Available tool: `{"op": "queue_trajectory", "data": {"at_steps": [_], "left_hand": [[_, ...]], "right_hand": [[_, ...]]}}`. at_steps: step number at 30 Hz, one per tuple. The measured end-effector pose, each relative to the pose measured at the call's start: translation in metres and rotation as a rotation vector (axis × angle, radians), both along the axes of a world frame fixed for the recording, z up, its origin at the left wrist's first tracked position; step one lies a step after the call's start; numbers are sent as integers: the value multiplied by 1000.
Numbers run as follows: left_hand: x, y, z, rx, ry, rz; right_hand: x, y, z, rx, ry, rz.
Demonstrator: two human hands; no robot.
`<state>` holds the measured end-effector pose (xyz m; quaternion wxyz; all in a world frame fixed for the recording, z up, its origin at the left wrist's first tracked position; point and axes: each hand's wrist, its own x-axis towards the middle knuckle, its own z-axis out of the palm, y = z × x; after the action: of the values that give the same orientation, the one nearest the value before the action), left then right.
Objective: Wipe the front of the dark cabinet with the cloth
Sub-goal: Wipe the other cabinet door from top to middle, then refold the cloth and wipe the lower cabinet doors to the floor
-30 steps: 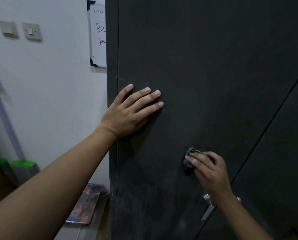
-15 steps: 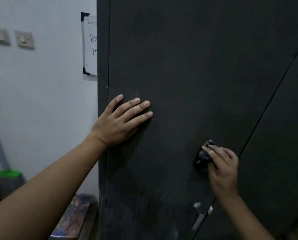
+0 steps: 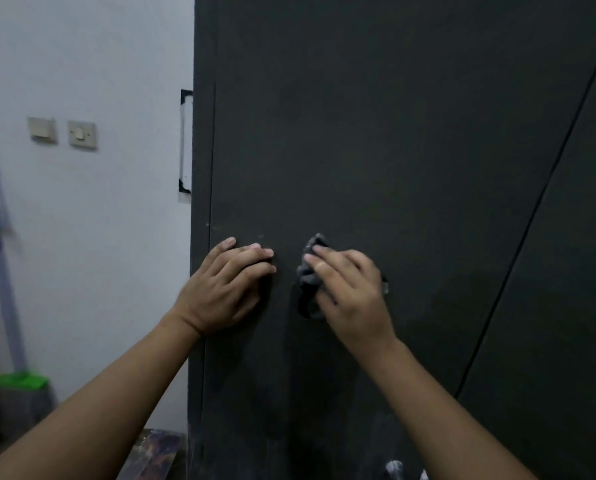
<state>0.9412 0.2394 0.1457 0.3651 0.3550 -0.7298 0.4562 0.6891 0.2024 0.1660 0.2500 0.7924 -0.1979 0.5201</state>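
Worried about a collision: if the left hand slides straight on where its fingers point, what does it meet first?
Probably the cloth held in the right hand, just beyond the fingertips of the left hand.

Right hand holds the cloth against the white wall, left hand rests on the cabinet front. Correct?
Not quite. The right hand holds the cloth against the dark cabinet front, not the white wall. The head view shows it, with the cloth just right of the left hand, which does rest on the cabinet front.
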Motion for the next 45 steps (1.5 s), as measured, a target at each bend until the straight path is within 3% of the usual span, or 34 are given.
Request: {"op": "queue_trajectory", "data": {"at_steps": [4,7,12,17,21,24,26,27,29,32,36,40,45], "left_hand": [[-10,19,2,128,249,-110],[-23,32,-3,117,437,-96],[-42,45,7,212,809,-322],[-59,53,35,207,892,-253],[-71,45,47,234,910,-173],[-63,40,51,162,779,109],[-54,37,52,77,672,259],[-49,36,54,38,677,307],[-38,33,59,-17,799,334],[-25,29,81,-57,998,232],[-23,22,136,-116,919,151],[-18,16,211,-215,841,51],[-23,4,309,-348,906,-43]], "right_hand": [[43,19,-7,106,113,36],[63,31,0,322,77,85],[85,42,28,501,-47,274],[86,49,53,719,-142,620],[80,45,66,816,-31,953],[61,34,89,757,112,786],[41,23,107,405,230,495],[32,15,117,186,272,351],[12,-1,140,-38,269,155],[-17,-22,174,-141,205,-86],[-34,-35,187,-246,308,-274],[-27,-35,182,-255,248,-350],[-27,-35,181,-272,214,-357]]}}
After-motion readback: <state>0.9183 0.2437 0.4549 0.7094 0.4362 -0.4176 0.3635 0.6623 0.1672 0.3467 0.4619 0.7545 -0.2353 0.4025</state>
